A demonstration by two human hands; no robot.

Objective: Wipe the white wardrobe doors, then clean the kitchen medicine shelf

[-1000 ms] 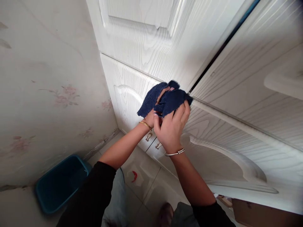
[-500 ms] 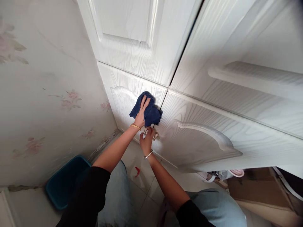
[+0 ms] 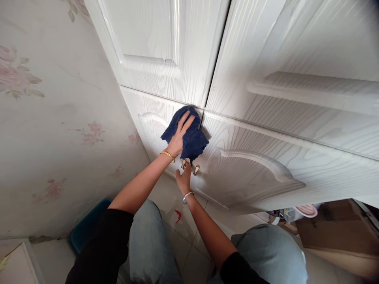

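A dark blue cloth [image 3: 196, 138] lies against the white lower left cabinet door [image 3: 148, 106], close to its top right corner. My left hand [image 3: 179, 138] presses the cloth to the door, two fingers showing stretched over it. Below it, my right hand [image 3: 184, 177] is at the small ornate handle [image 3: 184, 163] of the same door. Its fingers are bent at the handle's lower part, and its thumb stands a little apart. A matching handle [image 3: 197, 169] sits just to the right, on the neighbouring lower door [image 3: 254, 185].
A flowered wall [image 3: 74, 102] meets the cabinet on the left. A teal tub [image 3: 79, 232] stands on the floor at lower left. A red scrap [image 3: 178, 216] lies on the tiles [image 3: 177, 240] between my knees. At lower right are a cardboard box [image 3: 334, 225] and a pink item [image 3: 306, 210].
My left hand and the cloth have shifted slightly up the door. My right hand has dropped a little, showing more of the left handle. The camera view has turned slightly.
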